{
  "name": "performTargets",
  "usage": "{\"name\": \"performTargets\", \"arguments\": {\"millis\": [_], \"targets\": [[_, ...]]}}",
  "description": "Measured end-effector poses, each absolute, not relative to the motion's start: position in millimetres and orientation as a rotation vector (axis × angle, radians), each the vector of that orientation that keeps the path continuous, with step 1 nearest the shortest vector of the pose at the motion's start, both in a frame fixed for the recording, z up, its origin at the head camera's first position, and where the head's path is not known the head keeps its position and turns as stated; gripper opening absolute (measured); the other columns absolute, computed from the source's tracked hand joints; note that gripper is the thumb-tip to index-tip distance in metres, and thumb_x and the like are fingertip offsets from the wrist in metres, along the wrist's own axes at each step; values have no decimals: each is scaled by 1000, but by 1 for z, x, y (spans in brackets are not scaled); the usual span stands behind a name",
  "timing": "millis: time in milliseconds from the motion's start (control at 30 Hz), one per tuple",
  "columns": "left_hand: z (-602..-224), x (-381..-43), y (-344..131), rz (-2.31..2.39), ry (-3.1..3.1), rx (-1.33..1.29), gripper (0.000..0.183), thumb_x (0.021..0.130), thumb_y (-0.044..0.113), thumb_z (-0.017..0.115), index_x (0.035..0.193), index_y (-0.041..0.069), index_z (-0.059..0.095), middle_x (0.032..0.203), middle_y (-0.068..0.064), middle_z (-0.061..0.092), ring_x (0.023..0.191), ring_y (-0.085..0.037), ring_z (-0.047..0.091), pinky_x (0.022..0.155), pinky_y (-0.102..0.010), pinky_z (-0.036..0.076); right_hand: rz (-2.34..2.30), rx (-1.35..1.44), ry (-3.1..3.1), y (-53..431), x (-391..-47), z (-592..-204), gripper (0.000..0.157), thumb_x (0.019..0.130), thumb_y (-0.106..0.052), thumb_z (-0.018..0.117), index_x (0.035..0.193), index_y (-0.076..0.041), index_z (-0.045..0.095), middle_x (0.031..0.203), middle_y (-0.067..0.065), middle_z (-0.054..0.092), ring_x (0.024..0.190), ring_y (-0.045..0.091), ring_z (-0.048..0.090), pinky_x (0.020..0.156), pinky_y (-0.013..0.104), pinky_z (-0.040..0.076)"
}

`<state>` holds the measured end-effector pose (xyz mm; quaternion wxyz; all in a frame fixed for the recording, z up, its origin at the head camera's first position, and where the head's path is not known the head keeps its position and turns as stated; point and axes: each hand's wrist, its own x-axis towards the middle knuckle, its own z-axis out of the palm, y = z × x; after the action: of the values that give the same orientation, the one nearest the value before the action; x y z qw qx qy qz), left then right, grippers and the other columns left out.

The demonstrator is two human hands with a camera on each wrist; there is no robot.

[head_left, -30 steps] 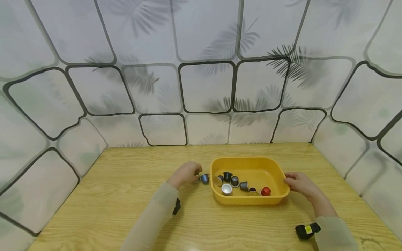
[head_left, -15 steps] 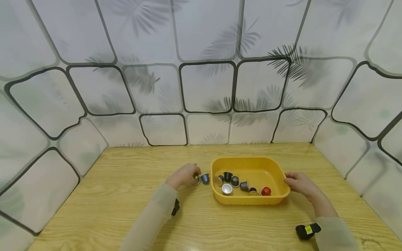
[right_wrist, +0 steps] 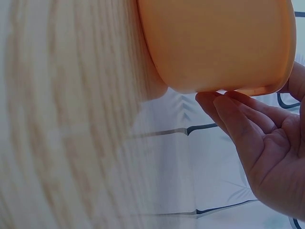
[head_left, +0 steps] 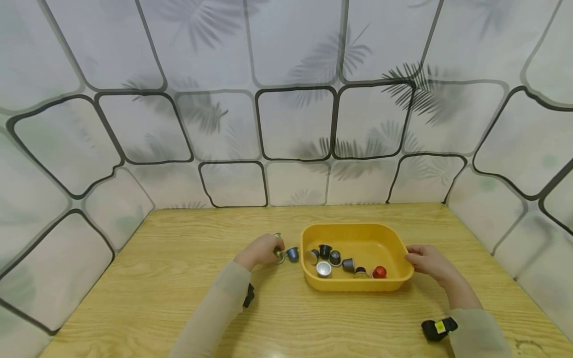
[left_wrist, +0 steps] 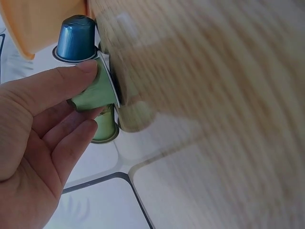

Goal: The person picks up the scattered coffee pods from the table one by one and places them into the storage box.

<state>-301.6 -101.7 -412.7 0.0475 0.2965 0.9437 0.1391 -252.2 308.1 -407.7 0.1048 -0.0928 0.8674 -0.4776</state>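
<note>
A green capsule (left_wrist: 95, 90) was pinched between the thumb and curled fingers of the left hand (head_left: 261, 250), tilted on its side just above the wooden table (head_left: 179, 288), so the step in hand was judged to be the picking up of 1 capsule from the small group lying left of the yellow tub (head_left: 355, 286). The next move was judged to call for a lift high enough to pass the tub's near wall, with the pinch kept firm on the smooth, tapered foil body. A blue capsule (left_wrist: 75, 38) stood upside down just beside the pinched one, close to the tub's left wall, and a second green capsule (left_wrist: 106, 129) lay directly behind the fingers; either could be knocked by a careless sweep. The right hand (head_left: 427, 263) was laid against the tub's right rim, fingertips (right_wrist: 224, 107) touching its edge with the fingers only lightly bent and nothing enclosed. Inside the tub about 7 capsules were gathered toward the front, among them a red capsule (head_left: 379, 272) and a silver-topped capsule (head_left: 323, 269). A panelled backdrop printed with leaf shadows (head_left: 295, 124) enclosed the table on 3 sides.
</note>
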Motion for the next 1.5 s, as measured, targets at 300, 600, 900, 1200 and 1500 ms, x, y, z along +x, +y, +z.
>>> {"name": "performTargets", "arguments": {"millis": [300,600,900,1200,1500], "targets": [[-403,-300,-105,503,2870,831,22,75,6,67,97,3,64,92,-6,61,86,-20,55,79,-34,45,-1407,-269,2558,308,-252,-408,41,91,-8,43,117,24,37,110,32,50,92,28,56,75,35,49],[-393,-304,-104,554,2899,960,22,75,1,66,97,-1,64,90,-8,63,81,-19,57,73,-31,47,-1408,-275,2560,309,-253,-411,40,91,-7,42,117,24,37,110,32,50,93,29,56,75,36,49],[-381,-302,-96,601,2902,979,23,77,4,67,100,-1,63,90,-6,63,80,-16,57,73,-29,47,-1392,-273,2569,309,-253,-410,42,91,-9,42,118,23,37,112,33,49,96,31,55,77,38,48],[-372,-301,-83,622,2921,1000,27,77,9,68,102,0,62,92,-6,62,82,-15,57,74,-29,46,-1406,-282,2564,308,-252,-410,41,91,-8,43,117,24,38,109,32,51,93,29,56,75,36,49],[-365,-299,-64,695,2905,1066,28,77,10,68,102,0,62,92,-5,63,80,-13,57,73,-25,46,-1408,-300,2564,309,-252,-410,41,91,-8,43,116,24,38,109,31,51,92,28,56,75,36,49]]}}
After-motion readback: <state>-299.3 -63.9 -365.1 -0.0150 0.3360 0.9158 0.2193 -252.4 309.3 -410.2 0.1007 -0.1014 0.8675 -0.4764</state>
